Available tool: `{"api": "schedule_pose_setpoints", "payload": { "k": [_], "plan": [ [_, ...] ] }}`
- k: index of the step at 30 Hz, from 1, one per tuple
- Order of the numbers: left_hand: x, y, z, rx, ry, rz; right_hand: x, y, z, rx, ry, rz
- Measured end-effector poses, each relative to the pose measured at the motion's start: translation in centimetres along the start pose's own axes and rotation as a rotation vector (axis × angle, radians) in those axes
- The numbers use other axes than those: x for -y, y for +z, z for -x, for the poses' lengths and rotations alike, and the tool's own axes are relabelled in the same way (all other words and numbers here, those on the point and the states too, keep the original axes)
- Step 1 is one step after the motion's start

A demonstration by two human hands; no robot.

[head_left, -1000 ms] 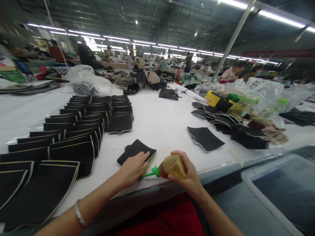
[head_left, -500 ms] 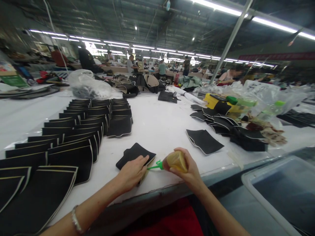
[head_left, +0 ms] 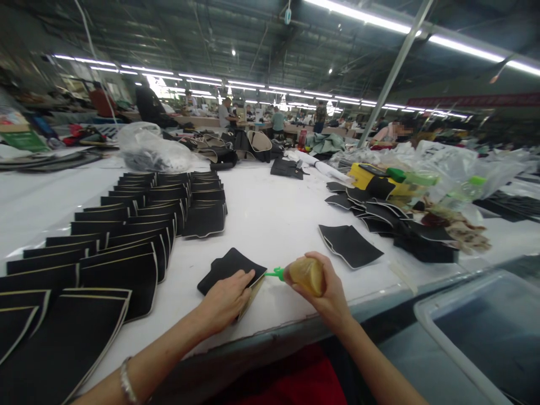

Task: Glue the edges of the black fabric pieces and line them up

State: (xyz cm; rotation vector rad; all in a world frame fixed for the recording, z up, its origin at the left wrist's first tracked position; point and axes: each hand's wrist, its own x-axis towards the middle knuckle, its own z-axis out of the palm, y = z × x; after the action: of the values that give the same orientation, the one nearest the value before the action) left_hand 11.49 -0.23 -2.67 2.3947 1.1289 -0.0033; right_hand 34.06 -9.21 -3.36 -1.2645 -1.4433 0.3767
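My left hand (head_left: 228, 301) lies flat with fingers stretched out on a black leather-like piece (head_left: 225, 267) near the table's front edge. A tan edge strip shows along that piece's right side, below my fingers. My right hand (head_left: 331, 289) is wrapped round a squeeze bottle (head_left: 306, 275) of amber liquid, tipped on its side. Its green nozzle (head_left: 276, 273) points left, and the tip is at the right corner of the piece; whether it touches, I cannot tell. Right of the bottle, another black piece (head_left: 350, 244) rests on the white table.
Overlapping rows of black pieces (head_left: 120, 267) with pale edges cover the left side. A heap of similar pieces (head_left: 379, 211) lies at the right by a yellow box (head_left: 360, 175). A clear plastic bin (head_left: 426, 312) stands at lower right. Several people are in the background.
The bottle and my right hand have shifted slightly right and up, and the nozzle tip has moved along the edge to the piece's right corner. My left hand stays on the piece.
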Motion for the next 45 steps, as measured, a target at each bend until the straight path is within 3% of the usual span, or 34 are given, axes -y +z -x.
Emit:
{"api": "schedule_pose_setpoints", "payload": {
  "k": [4, 7, 11, 14, 18, 22, 25, 28, 33, 36, 40, 45],
  "plan": [
    [-0.1, 0.0, 0.0, 0.001, -0.005, 0.012, 0.3, -0.1, -0.1, -0.006, -0.018, 0.039],
    [-0.1, -0.1, 0.0, -0.001, -0.002, 0.029, 0.7, 0.4, 0.4, -0.001, 0.085, -0.053],
    [0.2, -0.3, -0.1, 0.014, -0.025, 0.084, 0.5, 0.8, 0.7, -0.063, 0.409, -0.513],
    [0.2, -0.4, 0.0, 0.007, -0.022, 0.138, -0.2, 0.4, 0.5, -0.225, 0.691, -0.944],
    [-0.1, -0.5, 0.2, -0.046, -0.011, 0.179, -1.6, -1.0, 0.0, -0.443, 0.866, -1.323],
    [0.3, -1.3, 0.0, -0.200, -0.065, 0.230, -2.8, -2.1, -0.6, -0.391, 0.840, -1.554],
    [1.7, -2.4, -0.4, -0.403, -0.269, 0.087, -3.5, -2.5, -1.2, -0.331, 0.733, -1.571],
    [3.5, -3.2, -1.2, -0.379, -0.444, 0.000, -4.2, -2.7, -1.9, -0.322, 0.657, -1.544],
    [5.2, -3.3, -2.2, -0.293, -0.497, 0.688, -5.6, -3.0, -2.5, -0.320, 0.648, -1.608],
    [5.5, -3.0, -2.2, -0.240, -0.519, 0.975, -5.8, -3.1, -2.5, -0.317, 0.659, -1.648],
    [6.3, -3.2, -2.5, -0.558, -0.543, 1.576, -5.3, -3.2, -2.5, -0.297, 0.661, -1.639],
    [7.6, -4.5, -4.3, -0.822, -0.545, 1.740, -5.3, -3.1, -2.5, -0.291, 0.649, -1.632]
  ]
}}
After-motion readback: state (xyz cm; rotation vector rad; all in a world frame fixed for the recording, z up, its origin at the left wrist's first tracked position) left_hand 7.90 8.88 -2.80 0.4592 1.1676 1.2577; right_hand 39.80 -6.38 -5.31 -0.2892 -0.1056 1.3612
